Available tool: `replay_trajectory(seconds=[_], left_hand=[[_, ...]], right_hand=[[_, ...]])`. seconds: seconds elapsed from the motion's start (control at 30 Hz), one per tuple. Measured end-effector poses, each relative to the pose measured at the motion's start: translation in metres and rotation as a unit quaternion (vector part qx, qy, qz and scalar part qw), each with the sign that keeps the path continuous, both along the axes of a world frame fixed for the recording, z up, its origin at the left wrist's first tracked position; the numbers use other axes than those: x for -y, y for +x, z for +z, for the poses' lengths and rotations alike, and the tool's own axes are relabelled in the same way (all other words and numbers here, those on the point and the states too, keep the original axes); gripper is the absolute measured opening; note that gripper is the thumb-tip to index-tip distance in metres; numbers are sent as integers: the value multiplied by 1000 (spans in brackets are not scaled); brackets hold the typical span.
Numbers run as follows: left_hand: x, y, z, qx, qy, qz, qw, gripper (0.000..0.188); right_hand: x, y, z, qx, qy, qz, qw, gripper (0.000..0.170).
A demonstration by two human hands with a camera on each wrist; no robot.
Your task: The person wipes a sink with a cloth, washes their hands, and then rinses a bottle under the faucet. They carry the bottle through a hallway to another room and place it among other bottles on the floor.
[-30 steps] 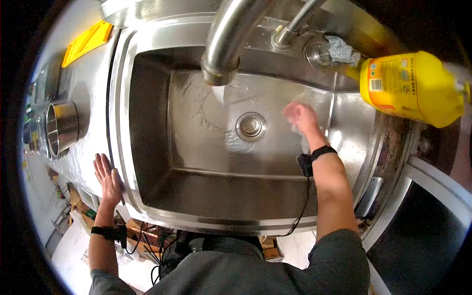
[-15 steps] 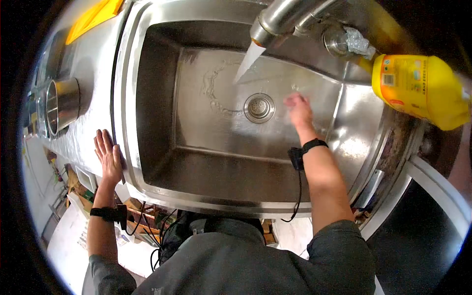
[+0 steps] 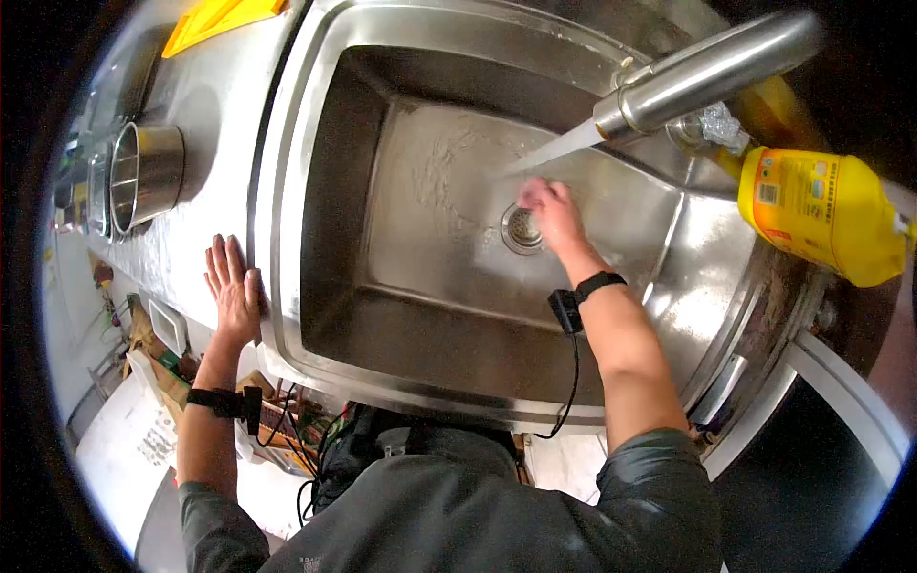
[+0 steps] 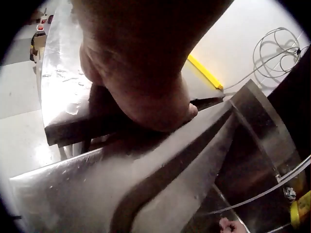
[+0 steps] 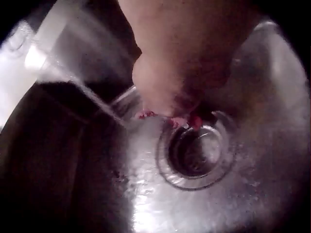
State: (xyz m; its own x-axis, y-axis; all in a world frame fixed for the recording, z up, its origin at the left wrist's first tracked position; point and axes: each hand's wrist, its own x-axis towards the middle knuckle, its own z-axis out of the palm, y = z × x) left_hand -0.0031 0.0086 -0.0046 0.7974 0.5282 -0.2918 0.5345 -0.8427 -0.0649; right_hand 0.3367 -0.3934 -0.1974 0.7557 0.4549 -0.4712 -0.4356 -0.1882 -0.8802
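Observation:
My right hand [image 3: 554,218] is low in the steel sink [image 3: 430,282], right beside the drain [image 3: 522,229], with fingers loosely bent and no object showing in them. In the right wrist view its reddish fingertips overlap the rim of the drain [image 5: 165,170]. A stream of water [image 3: 554,151] runs from the tap [image 3: 707,76] onto the sink floor close to this hand. My left hand [image 3: 234,291] rests flat on the steel counter beside the sink's left edge, fingers straight. Seen from the left wrist, the back of that hand [image 4: 150,107] hides most of its fingers.
A steel pot [image 3: 158,172] stands on the left counter, with a yellow flat object [image 3: 215,24] behind it. To the sink's right is a large yellow bottle [image 3: 812,210] beside crumpled foil-like material [image 3: 724,129]. A cable hangs from my right wrist.
My right hand has moved left across the sink floor to the drain. The head view has shifted, so the tap now appears farther right with its stream more visible. The left hand stays on the counter.

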Motion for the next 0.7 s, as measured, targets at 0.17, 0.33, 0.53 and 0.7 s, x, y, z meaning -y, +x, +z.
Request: replay_trajectory(seconds=[0.17, 0.33, 0.53, 0.7], left_hand=[[1, -1, -2, -6, 2, 14, 1000, 69], [7, 7, 6, -6, -1, 8, 1000, 69], [4, 6, -1, 5, 4, -5, 1000, 69], [2, 4, 1, 1, 13, -15, 1000, 70]], right_hand=[[-86, -26, 23, 70, -147, 150, 975, 26], [-93, 0, -27, 346, -283, 76, 891, 32], [52, 100, -3, 614, -437, 165, 636, 23], [176, 151, 11, 479, -650, 312, 501, 23]])
